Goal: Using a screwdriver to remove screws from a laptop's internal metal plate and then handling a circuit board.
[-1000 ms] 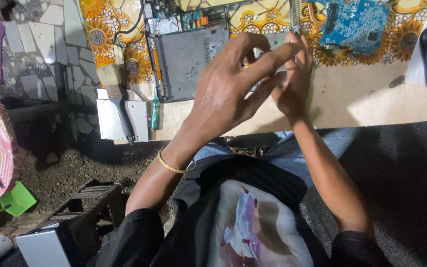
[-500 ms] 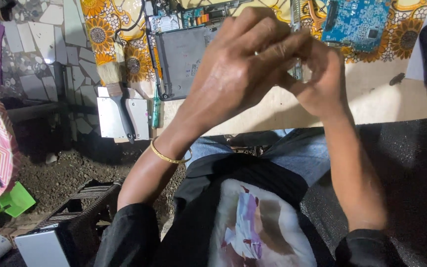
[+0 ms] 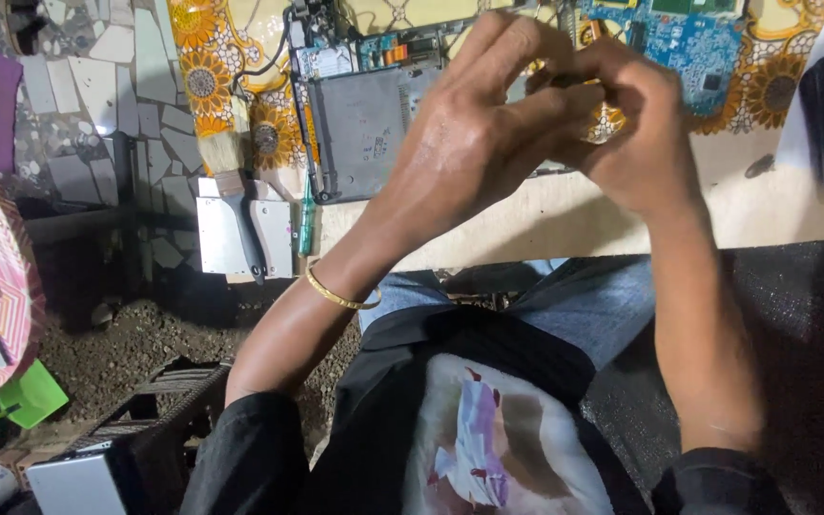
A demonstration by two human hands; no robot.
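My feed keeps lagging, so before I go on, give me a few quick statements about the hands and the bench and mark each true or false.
1. Both hands are pressed together above the bench. True: the left hand and right hand meet over the opened laptop.
2. A gold bangle sits on the right wrist. False: the bangle is on the left wrist.
3. A paintbrush lies to the left of the opened laptop. True: the paintbrush rests on a metal plate.
4. The blue circuit board is in the left hand. False: the circuit board lies on the flowered cloth.
5. What the hands pinch is plain to see. False: the fingers hide it.
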